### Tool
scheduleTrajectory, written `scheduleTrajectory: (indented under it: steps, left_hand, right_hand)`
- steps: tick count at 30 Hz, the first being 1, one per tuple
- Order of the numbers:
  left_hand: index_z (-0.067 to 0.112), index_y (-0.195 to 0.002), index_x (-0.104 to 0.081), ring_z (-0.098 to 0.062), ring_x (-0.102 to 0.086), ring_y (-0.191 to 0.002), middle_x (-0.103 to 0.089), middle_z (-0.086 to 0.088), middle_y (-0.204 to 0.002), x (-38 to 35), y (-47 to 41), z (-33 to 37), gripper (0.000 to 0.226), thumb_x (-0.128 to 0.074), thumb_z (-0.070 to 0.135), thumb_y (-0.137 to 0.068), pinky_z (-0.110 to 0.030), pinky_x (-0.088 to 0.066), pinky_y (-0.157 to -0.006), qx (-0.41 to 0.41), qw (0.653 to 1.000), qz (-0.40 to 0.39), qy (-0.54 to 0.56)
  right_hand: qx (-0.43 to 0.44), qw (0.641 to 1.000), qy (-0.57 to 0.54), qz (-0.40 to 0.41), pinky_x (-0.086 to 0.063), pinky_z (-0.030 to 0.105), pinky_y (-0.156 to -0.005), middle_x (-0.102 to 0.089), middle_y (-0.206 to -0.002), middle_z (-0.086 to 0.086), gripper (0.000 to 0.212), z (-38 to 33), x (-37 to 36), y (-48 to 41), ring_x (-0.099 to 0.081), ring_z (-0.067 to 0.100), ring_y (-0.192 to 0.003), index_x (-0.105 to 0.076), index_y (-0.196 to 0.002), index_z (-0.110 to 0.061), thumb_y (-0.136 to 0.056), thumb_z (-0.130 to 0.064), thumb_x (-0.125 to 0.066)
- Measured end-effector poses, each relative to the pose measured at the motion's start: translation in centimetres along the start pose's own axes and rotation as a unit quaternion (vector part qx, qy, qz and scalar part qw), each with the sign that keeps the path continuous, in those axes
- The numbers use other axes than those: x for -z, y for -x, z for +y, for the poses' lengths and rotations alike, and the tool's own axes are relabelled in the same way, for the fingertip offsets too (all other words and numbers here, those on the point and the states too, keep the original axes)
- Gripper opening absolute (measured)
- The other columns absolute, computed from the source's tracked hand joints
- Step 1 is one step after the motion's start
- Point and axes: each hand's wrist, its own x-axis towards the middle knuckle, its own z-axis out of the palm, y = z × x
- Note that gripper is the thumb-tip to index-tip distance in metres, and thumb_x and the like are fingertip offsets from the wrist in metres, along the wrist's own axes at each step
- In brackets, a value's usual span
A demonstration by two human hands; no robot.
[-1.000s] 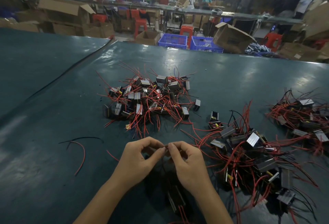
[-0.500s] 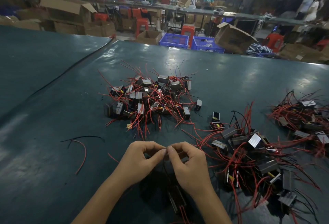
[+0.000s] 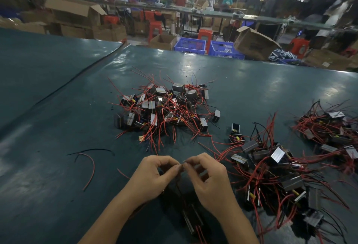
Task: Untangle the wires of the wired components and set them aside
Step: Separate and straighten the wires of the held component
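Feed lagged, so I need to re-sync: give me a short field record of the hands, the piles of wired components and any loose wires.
left hand: pinching a thin wire at its fingertips
right hand: pinching the same wire, fingertips meeting the left's
component under hands: dark block on the mat, between the wrists
centre pile: tangled, beyond the hands
right pile: tangled, right of the right hand
far-right pile: tangled, at the frame edge
loose wires: one red, one black, left on the green mat
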Motion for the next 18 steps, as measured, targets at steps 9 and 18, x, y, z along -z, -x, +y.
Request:
scheduleTrajectory:
  steps: [9, 18]
  left_hand:
    - [0.025, -0.078, -0.076, -0.010, -0.068, -0.067, -0.072, 0.006, -0.072, -0.24, -0.02, -0.25, 0.017, -0.067, 0.018, -0.091, -0.023, -0.053, -0.064, 0.014, 0.999, 0.016, 0.024]
    - [0.027, -0.080, -0.076, -0.009, -0.069, -0.071, -0.074, 0.004, -0.075, -0.18, -0.25, -0.74, 0.019, -0.065, 0.018, -0.092, -0.019, -0.051, -0.067, 0.019, 0.997, 0.007, 0.072]
  right_hand:
    - [0.046, 0.998, 0.051, -0.004, -0.053, 0.031, -0.062, -0.063, -0.086, -0.016, 0.003, -0.20, 0.29, 0.16, -0.062, 0.007, -0.077, -0.070, -0.092, -0.019, -0.090, -0.020, -0.068]
    - [0.101, 0.991, 0.072, 0.046, -0.051, 0.030, -0.053, -0.064, -0.085, -0.011, 0.011, -0.26, -0.14, 0.33, -0.060, 0.005, -0.069, -0.075, -0.090, -0.014, -0.089, -0.024, -0.071]
